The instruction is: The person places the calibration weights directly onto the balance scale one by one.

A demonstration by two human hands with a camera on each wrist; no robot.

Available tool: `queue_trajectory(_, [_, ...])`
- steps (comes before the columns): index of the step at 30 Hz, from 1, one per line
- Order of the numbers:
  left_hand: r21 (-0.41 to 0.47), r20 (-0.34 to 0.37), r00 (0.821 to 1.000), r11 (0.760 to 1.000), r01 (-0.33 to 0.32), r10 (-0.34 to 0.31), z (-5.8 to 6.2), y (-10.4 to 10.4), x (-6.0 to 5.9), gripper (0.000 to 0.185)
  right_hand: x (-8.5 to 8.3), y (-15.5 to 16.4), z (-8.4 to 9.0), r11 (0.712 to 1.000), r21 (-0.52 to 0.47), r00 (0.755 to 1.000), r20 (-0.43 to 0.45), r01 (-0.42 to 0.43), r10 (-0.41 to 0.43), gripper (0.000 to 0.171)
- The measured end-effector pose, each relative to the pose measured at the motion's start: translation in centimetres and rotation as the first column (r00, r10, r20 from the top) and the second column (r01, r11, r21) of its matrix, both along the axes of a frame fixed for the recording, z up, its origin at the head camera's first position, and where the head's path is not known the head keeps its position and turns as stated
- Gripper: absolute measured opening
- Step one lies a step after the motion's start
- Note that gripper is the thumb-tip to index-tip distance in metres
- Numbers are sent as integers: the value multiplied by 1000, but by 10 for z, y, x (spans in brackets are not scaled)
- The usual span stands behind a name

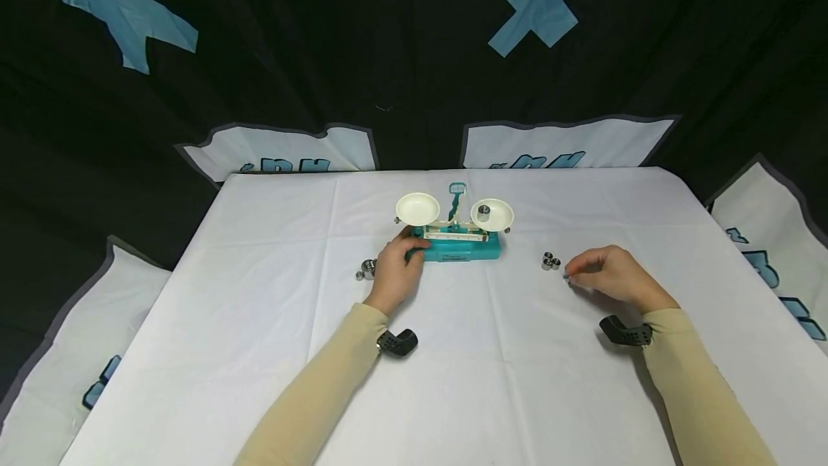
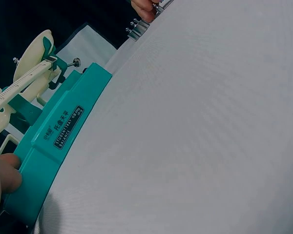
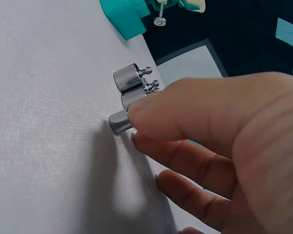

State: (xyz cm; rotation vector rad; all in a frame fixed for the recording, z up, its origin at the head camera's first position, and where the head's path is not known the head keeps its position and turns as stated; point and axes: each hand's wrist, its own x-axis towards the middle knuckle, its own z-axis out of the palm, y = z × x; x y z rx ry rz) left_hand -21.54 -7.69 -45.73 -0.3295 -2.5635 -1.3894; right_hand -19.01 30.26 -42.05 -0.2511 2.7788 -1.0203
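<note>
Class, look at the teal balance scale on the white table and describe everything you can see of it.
The teal plastic balance scale stands upright at the middle of the white-clothed table. It has a long base with a printed label, a pale graduated beam, a teal centre pointer and two round cream pans. The left pan looks empty; the right pan carries a small silver metal weight. The left hand grips the base's left end.

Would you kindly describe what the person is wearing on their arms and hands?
Both arms wear long, close-fitting beige sleeves that end at the wrists. The left hand and right hand are bare, without gloves. A small black perforated camera mount sits at each wrist, the other on the right.
</note>
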Motion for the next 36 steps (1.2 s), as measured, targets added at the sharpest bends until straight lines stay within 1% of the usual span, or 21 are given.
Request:
queue_trajectory(8, [-2,-20,1000,1000,2,-2,-2,0,-1,23,0,-2,-3,1000,21,1000,-26,-4,5,12])
queue_trajectory(15, [-1,3,1000,1000,1,-1,-1,0,0,23,0,-3,-4,1000,16,999,-42,-1,2,10])
queue_trajectory(23, [-4,6,1000,1000,1,-1,0,1,0,22,1,-5,-4,1000,4,999,-50,2,-2,9])
queue_trajectory(31, [-3,13,1000,1000,-1,1,-1,0,0,22,1,-6,-5,998,43,997,-63,54,-51,8])
queue_trajectory(36, [2,13,1000,1000,0,0,0,0,0,23,1,-7,-3,995,47,994,-67,87,-84,9])
